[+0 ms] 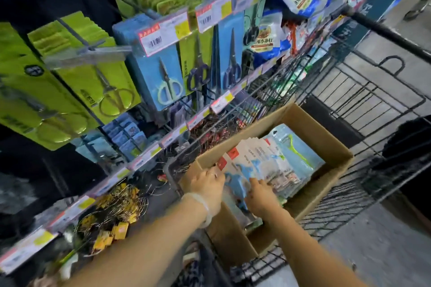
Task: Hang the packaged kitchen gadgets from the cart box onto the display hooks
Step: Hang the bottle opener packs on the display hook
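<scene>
Two hands of mine, both down in the cardboard box (310,123) that sits in the wire cart (363,91).

Left hand (208,185): at the near-left end of the stack, fingers curled over the edge of the front packages; a pale band sits at the wrist. Whether the thumb pinches from below, I cannot tell.

Right hand (261,196): laid on the face of the packaged gadgets (261,165), fingers bent and close together, tips pressing on the cards.

Packaged gadgets: a fanned row of flat cards standing on edge in the box, white with red corner marks and blue tools behind plastic. Rearmost card (295,149), pale blue with a lime-green tool, leans against the far side.

Display rack, left of the cart: hooks carrying scissors on green cards (98,77) and scissors on blue cards (161,77), each row fronted by a price tag (163,37).

Lower shelf: a heap of wire items with yellow tags (112,216), behind a strip of shelf labels.
</scene>
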Available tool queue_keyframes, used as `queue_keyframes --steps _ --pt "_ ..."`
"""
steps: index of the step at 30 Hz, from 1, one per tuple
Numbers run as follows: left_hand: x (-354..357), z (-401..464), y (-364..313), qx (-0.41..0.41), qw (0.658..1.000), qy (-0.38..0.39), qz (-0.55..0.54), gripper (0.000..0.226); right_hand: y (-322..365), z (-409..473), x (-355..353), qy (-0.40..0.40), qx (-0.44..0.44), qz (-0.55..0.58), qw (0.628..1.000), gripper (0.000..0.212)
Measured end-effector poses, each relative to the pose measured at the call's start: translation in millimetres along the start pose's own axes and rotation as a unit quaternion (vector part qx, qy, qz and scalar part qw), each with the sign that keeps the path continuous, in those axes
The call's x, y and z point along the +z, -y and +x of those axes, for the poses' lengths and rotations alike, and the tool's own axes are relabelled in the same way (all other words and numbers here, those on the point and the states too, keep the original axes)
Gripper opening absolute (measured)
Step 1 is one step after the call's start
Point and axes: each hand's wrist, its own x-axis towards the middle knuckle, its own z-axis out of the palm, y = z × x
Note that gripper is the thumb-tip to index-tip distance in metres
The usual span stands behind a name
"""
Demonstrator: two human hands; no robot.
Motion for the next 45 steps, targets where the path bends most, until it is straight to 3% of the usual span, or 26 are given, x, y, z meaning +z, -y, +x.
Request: queue_keyframes --steps 9,15,17,19,22,24,26,28,29,31,34,38,40,42,45 --pt "21 34 -6 -0.090 0.992 -0.004 -0.090 0.058 -16 62 11 0.010 0.021 0.011 1.000 0.026" --pt "18 45 -34 -0.132 0.978 -0.005 -0.163 0.053 -41 71 -7 0.066 -0.004 0.009 0.998 0.022" --pt "16 50 -42 -0.156 0.969 -0.005 -0.193 0.053 -58 68 -22 0.064 -0.017 0.041 0.997 0.010" --pt "8 52 -54 -0.183 0.953 0.006 -0.240 0.050 -78 65 -37 0.049 -0.031 0.134 0.989 0.011" --pt "-4 60 -76 -0.233 0.894 -0.001 -0.383 0.032 -95 58 -59 0.023 -0.047 0.271 0.961 0.015" --pt "-2 69 -87 -0.267 0.800 -0.045 -0.536 0.044 -97 54 -71 0.023 -0.080 0.316 0.945 0.018" --pt "-6 76 -98 -0.276 0.673 -0.096 -0.680 0.045 -91 48 -83 0.033 -0.110 0.345 0.932 0.025" --pt "-10 76 -101 -0.287 0.603 -0.146 -0.730 0.032 -83 46 -90 0.042 -0.136 0.370 0.918 0.025" --pt "-11 74 -99 -0.298 0.586 -0.167 -0.735 0.029 -79 47 -91 0.048 -0.144 0.379 0.913 0.020" --pt "-10 67 -90 -0.326 0.575 -0.208 -0.721 0.034 -72 51 -91 0.063 -0.143 0.396 0.905 0.013" --pt "7 56 -65 -0.379 0.618 -0.261 -0.637 0.036 -70 70 -78 0.059 -0.098 0.395 0.912 0.013" --pt "14 28 -49 -0.414 0.571 -0.286 -0.649 0.024 -69 91 -42 0.074 -0.070 0.217 0.971 0.030" --pt "24 20 -41 -0.428 0.550 -0.308 -0.648 0.016 -61 89 -26 0.101 -0.077 0.151 0.980 0.038" --pt "27 12 -36 -0.438 0.538 -0.310 -0.650 0.023 -49 87 -9 0.104 -0.120 0.067 0.985 0.045" --pt "33 5 -30 -0.424 0.545 -0.297 -0.659 0.024 -32 91 9 0.056 -0.123 -0.043 0.990 0.070"
